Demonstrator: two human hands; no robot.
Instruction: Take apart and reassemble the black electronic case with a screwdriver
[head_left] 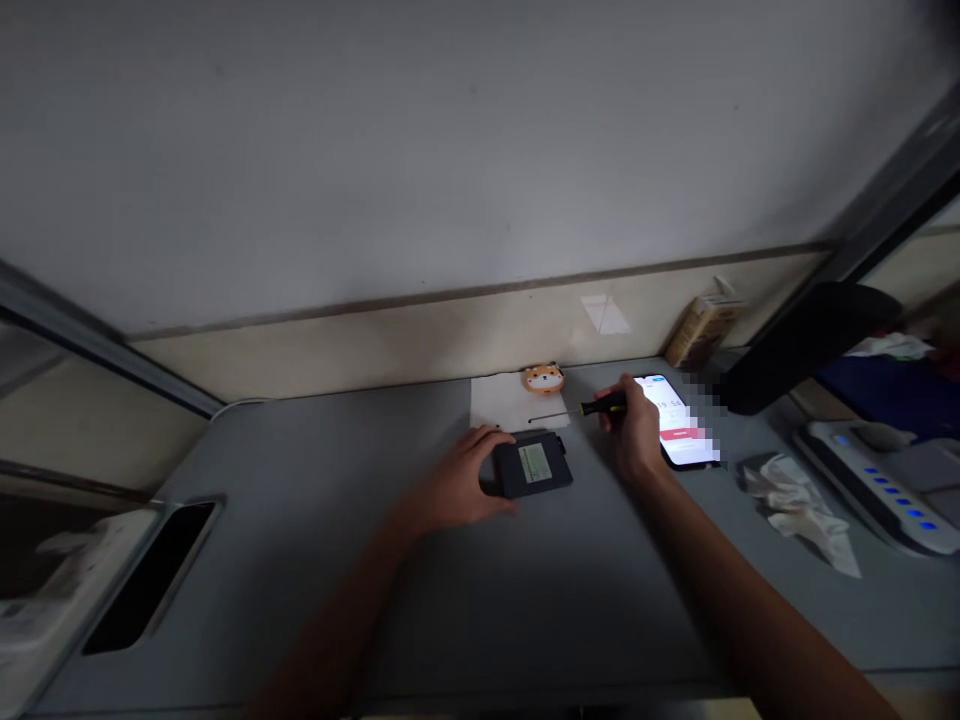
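Observation:
My left hand (465,480) grips the left side of a flat black box (510,475) with a pale printed label, fingers on its far edge and thumb at the near one. The box lies on the grey table; what kind of device it is, I cannot tell. In my right hand (634,430) is a screwdriver (592,407) with a black and yellow handle. Its thin shaft points left, with the tip just beyond the box, over a white sheet of paper (495,398). An orange and white animal-faced case (544,378) sits on the paper's far right corner.
A lit phone (675,425) lies beside my right hand. Farther right are crumpled tissue (802,500), a white device with blue lights (881,490), a drink carton (705,325) and a black upright object (814,340). A dark-screened phone-like slab (154,575) lies at left. A wall panel (375,345) bounds the back.

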